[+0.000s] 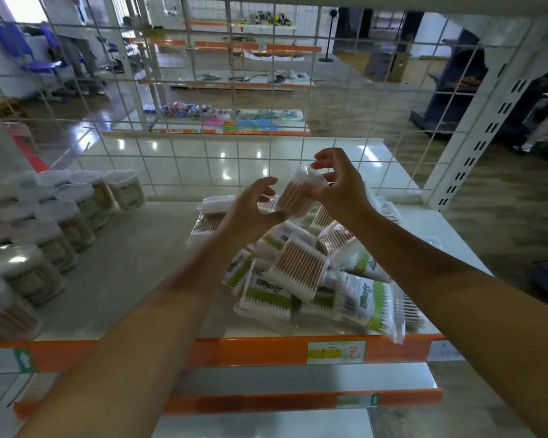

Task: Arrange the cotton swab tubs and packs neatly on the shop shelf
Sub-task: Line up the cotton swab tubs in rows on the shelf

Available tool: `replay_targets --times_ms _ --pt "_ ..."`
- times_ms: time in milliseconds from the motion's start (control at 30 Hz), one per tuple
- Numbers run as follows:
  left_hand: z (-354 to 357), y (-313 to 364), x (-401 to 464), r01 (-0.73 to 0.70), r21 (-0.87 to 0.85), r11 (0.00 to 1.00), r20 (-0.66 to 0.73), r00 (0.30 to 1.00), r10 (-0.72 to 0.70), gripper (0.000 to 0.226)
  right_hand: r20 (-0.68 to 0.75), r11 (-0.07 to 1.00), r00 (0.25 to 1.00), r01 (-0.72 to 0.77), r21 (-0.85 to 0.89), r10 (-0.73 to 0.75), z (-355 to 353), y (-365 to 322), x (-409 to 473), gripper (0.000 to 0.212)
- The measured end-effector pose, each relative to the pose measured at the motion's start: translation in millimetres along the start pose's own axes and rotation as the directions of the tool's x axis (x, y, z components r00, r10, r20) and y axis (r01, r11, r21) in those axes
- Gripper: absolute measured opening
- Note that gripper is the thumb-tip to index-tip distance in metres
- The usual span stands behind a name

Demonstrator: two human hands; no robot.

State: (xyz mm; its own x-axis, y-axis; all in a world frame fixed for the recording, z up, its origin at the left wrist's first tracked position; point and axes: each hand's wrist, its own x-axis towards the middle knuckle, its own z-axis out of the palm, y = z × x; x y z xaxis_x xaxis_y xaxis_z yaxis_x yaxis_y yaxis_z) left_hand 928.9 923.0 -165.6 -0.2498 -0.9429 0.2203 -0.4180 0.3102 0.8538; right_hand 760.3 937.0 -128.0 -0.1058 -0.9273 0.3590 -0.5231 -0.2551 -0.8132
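I note my right hand pinching a swab pack above the heap; my left hand, beside it, seems loosely spread, possibly touching.

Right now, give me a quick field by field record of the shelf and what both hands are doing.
Right hand: pinches a swab pack, raised above the pile
Left hand: fingers spread beside that pack, holding nothing
Pile of packs: jumbled, centre-right of the shelf
Tubs: upright in rows on the left
Back: white wire grid
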Motion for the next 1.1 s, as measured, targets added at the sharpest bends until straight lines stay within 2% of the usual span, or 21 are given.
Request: replay_targets --times_ms 200,433,533,800,1000,1100 --pt "4.6 9.7 -1.4 0.001 -0.087 0.996 0.048 0.999 0.003 0.045 0.092 0.999 0.995 0.022 0.025 -0.024 -5.9 -8.3 -5.7 0.056" --pt "10.8 12.2 -2.0 0.049 -0.269 0.962 0.112 0.994 -0.019 0.036 0.169 0.999 0.985 0.013 0.033 -0.019 -7.4 -10.5 -8.3 0.06" --pt "11.6 9.8 -1.8 0.057 -0.285 0.957 0.134 0.991 -0.019 0.037 0.194 1.0 0.981 0.028 0.011 -0.03 -7.8 -10.9 -9.0 0.059" --pt "3.6 10.4 -6.5 0.088 -0.301 0.95 0.075 0.995 -0.068 0.039 0.222 0.998 0.974 0.06 -0.036 -0.051 0.1 -15.5 -7.3 0.056" --pt "-20.1 5.2 -10.5 0.11 -0.328 0.938 0.017 0.994 -0.11 0.041 0.265 0.989 0.962 0.093 -0.113 -0.06 14.9 -32.5 -3.6 0.062" --pt "-36.9 1.7 -9.7 0.084 -0.308 0.948 -0.013 0.996 -0.092 0.043 0.271 0.986 0.961 0.098 -0.138 -0.058 25.5 -43.2 0.2 0.056"
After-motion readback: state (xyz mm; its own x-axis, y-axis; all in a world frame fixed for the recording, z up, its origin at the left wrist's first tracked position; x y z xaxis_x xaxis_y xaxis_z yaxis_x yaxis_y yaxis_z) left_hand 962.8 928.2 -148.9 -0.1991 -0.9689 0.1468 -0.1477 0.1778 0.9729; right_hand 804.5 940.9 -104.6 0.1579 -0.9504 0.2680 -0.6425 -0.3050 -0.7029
